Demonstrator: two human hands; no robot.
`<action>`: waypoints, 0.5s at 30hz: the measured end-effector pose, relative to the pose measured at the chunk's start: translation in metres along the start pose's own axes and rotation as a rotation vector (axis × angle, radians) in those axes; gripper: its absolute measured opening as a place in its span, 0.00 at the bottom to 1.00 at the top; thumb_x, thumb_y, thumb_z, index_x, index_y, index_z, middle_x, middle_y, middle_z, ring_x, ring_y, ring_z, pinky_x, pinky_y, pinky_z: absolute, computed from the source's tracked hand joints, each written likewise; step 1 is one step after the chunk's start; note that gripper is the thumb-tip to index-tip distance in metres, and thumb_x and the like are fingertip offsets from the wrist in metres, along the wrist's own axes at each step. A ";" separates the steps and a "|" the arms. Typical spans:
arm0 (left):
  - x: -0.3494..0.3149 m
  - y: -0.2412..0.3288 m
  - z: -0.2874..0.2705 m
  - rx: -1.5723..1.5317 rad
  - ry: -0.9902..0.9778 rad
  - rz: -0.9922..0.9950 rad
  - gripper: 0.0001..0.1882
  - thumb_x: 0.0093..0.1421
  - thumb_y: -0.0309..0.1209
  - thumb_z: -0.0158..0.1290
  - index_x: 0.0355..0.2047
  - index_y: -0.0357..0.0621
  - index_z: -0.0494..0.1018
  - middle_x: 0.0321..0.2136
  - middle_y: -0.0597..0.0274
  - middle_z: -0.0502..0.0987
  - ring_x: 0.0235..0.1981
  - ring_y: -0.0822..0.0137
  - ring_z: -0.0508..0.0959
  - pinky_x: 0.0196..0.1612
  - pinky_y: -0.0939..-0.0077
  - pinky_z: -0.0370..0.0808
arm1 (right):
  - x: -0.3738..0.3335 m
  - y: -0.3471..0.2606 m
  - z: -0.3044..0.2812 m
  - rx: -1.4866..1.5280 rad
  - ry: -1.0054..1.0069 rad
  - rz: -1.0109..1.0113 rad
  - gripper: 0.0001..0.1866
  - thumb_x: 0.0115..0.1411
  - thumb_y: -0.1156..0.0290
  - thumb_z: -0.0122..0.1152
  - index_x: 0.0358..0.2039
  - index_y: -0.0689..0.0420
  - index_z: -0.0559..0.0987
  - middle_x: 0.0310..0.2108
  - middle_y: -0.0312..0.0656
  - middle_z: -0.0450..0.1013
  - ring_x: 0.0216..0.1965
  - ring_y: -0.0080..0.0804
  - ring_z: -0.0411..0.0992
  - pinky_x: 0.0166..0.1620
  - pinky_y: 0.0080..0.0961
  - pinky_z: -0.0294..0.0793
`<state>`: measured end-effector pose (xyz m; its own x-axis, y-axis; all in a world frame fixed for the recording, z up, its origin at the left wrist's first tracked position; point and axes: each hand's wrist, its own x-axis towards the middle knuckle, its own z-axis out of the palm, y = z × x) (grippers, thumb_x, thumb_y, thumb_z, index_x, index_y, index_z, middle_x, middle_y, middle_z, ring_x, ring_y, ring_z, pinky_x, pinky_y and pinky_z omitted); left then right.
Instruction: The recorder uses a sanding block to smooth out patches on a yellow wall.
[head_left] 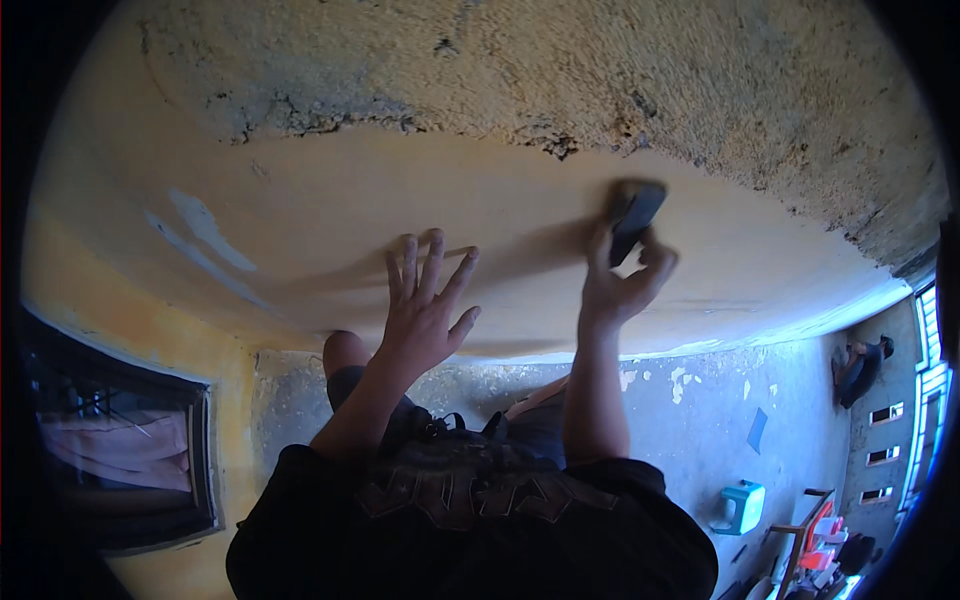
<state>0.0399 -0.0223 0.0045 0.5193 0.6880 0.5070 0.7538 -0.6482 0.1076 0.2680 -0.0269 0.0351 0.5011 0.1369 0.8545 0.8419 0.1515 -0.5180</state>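
My right hand [625, 290] grips a dark rectangular block [640, 215] that looks like a sanding block, its fingers and thumb closed on the sides. The block is at the smooth, yellowish wall [510, 190], just below the rough, crumbling band of plaster [680, 70]; slight blur surrounds it. Farther left, my left hand [425, 315] is open, fingers spread, at the same wall and holding nothing. Whether its palm presses on the surface I cannot tell. Both arms reach forward, and their shadows fall leftward on the wall.
Pale streaks [210, 230] mark the wall at left. A dark-framed window [205, 450] is at lower left. On the grey floor [690, 420] lie a blue-grey sheet [757, 430] and a turquoise box [743, 507], with red items [822, 535] beyond. A dark-clothed figure [862, 370] appears far right.
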 end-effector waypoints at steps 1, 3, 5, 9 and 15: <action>0.002 -0.001 0.004 -0.030 -0.042 0.008 0.41 0.56 0.46 0.55 0.66 0.50 0.52 0.67 0.39 0.40 0.66 0.31 0.38 0.64 0.34 0.40 | -0.032 0.017 0.002 -0.043 -0.029 -0.035 0.22 0.40 0.75 0.73 0.35 0.63 0.72 0.32 0.47 0.67 0.35 0.44 0.65 0.40 0.38 0.66; 0.004 -0.003 0.009 -0.061 -0.087 0.012 0.43 0.56 0.46 0.55 0.66 0.44 0.49 0.67 0.40 0.42 0.67 0.33 0.40 0.64 0.35 0.39 | -0.087 0.027 0.000 -0.014 -0.199 -0.031 0.23 0.38 0.75 0.73 0.34 0.61 0.71 0.33 0.48 0.67 0.35 0.48 0.65 0.40 0.40 0.67; 0.002 -0.008 0.022 -0.112 -0.068 0.005 0.43 0.56 0.45 0.55 0.66 0.42 0.49 0.67 0.40 0.43 0.67 0.34 0.40 0.64 0.35 0.39 | -0.084 0.027 0.006 -0.009 -0.201 -0.056 0.23 0.38 0.75 0.73 0.35 0.61 0.71 0.32 0.48 0.67 0.35 0.48 0.65 0.39 0.39 0.66; -0.005 -0.015 0.019 -0.275 -0.028 0.026 0.42 0.57 0.43 0.55 0.65 0.40 0.49 0.67 0.43 0.44 0.67 0.37 0.41 0.64 0.34 0.39 | 0.001 -0.017 0.020 0.023 -0.053 -0.127 0.23 0.40 0.75 0.73 0.37 0.62 0.71 0.31 0.46 0.66 0.35 0.44 0.64 0.39 0.39 0.65; -0.037 -0.030 0.003 -0.604 0.155 0.058 0.32 0.55 0.28 0.57 0.59 0.35 0.58 0.53 0.43 0.69 0.55 0.45 0.68 0.58 0.54 0.63 | -0.150 0.024 -0.005 -0.009 -0.503 -0.042 0.26 0.38 0.72 0.73 0.38 0.59 0.70 0.33 0.49 0.66 0.37 0.53 0.65 0.41 0.46 0.65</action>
<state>-0.0009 -0.0276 -0.0197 0.4537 0.6203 0.6398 0.3419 -0.7842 0.5179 0.2144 -0.0484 -0.1053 0.3100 0.5859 0.7487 0.8619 0.1592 -0.4815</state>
